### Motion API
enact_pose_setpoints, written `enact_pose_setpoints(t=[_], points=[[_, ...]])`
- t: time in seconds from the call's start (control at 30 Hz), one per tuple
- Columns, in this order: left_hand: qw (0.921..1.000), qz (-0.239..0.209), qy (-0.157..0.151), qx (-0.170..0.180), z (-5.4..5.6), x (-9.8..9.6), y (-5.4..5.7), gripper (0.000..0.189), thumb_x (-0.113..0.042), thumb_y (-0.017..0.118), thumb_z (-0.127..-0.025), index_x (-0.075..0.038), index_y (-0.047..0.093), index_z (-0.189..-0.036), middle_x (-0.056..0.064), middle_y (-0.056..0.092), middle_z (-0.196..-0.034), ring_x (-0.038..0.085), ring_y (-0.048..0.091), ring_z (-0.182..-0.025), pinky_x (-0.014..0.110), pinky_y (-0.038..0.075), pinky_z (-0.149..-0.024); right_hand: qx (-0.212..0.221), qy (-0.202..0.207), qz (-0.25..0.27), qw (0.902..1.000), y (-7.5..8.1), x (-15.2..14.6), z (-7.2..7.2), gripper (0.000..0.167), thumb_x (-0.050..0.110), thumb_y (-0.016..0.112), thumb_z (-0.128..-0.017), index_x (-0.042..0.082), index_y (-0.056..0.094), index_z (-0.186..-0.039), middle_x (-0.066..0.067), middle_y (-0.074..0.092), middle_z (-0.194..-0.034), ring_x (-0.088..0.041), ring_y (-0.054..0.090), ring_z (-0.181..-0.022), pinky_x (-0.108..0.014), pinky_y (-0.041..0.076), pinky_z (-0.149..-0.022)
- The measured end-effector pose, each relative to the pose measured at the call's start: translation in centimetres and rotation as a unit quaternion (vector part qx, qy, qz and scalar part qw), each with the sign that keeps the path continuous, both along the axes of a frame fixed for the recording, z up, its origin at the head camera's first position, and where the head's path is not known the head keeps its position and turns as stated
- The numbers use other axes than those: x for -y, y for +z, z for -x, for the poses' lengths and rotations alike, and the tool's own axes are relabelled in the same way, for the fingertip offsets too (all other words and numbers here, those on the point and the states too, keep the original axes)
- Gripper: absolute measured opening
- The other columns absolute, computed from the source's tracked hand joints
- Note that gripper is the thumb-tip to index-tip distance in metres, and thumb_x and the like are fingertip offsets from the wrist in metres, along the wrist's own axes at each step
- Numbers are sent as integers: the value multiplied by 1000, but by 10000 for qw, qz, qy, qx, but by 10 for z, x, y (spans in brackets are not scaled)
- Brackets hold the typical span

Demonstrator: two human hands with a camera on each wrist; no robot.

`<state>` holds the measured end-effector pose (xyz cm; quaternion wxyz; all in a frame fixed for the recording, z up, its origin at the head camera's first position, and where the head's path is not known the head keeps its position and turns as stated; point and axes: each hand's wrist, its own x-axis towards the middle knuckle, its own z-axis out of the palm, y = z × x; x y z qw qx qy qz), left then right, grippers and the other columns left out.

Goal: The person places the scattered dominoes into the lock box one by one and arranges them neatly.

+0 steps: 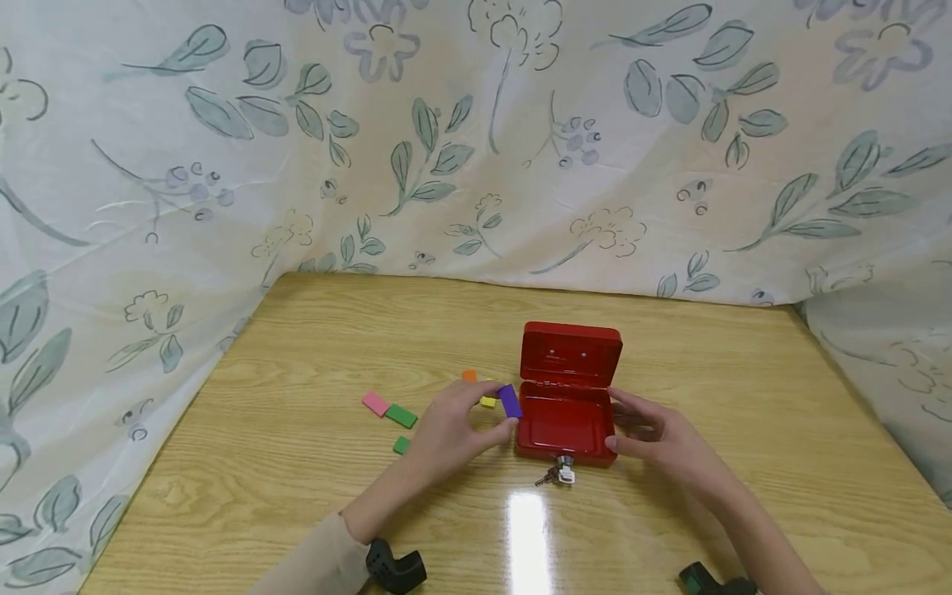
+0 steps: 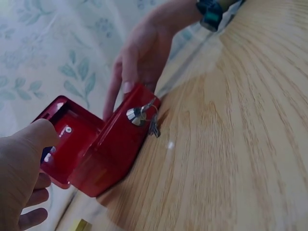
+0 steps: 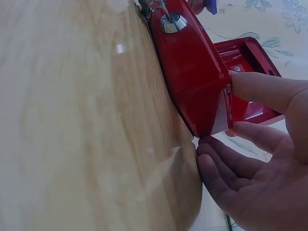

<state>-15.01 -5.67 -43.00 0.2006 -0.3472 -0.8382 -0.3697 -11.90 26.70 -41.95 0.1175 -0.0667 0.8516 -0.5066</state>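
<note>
My left hand pinches a small purple block between thumb and fingertips, at the left rim of a red metal cash box. The block is mostly hidden behind the thumb in the left wrist view. The box's lid stands raised at the back, and its red floor shows bare. A ring of keys hangs from the lock on its front. At the box's right side, my right hand holds the wall, thumb at the front corner and index finger farther back on the rim.
Left of my left hand lie a pink block, a green block and a smaller green block. An orange block and a yellow block lie just behind it. Floral cloth hangs along the wooden table's back and sides.
</note>
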Motion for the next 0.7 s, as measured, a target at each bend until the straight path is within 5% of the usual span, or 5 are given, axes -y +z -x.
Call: enact_pose_setpoints(t=[0.7], points=[[9971,47,-698,292,4,-21,2,47,-24,81,-84,-3,67,-124,7,70,-114,22,63,-96,33,55,-80,-32,-107,-17,9999,-4,-1,-4,70,30,75,-90,17,44,-152,-14,56,-141,-34,55,-123,-51,48,-99]])
